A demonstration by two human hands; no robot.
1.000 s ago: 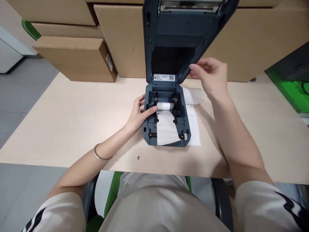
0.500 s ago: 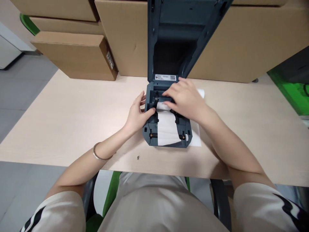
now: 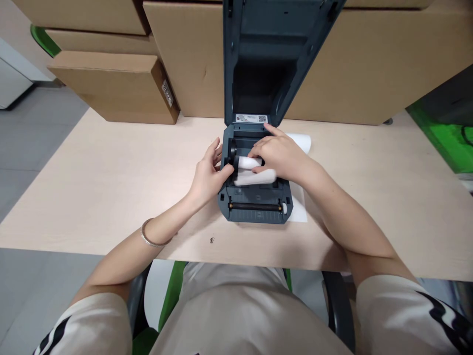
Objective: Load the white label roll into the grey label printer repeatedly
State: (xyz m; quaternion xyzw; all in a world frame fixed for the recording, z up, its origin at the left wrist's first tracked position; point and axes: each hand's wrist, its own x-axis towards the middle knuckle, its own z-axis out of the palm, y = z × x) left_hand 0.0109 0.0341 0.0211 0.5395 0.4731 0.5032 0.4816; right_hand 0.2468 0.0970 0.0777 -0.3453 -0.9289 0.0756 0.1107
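A dark blue-grey label printer (image 3: 226,203) stands on the table with its lid (image 3: 273,42) swung up. My left hand (image 3: 209,170) holds the printer's left side, thumb over the rim and fingers along the outside. Inside the bay my right hand (image 3: 283,155) is closed on a small white paper roll (image 3: 248,162), its index finger stretched toward the hinge. The roll's loose end (image 3: 254,177) is curled up in front of it. A black roller (image 3: 254,207) lies bare at the printer's front. My right fingers partly hide the roll's right end.
Behind the printer stand large cardboard boxes (image 3: 332,74), with a smaller box (image 3: 111,88) at the left. A curled white sheet (image 3: 301,143) lies right of the printer, partly under it. A small dark bit (image 3: 212,240) rests near the table's front edge.
The paper strip that lay over the front roller is now pulled back and curled up by the roll. My right hand has closed on the roll; my left hand stays on the printer's side.
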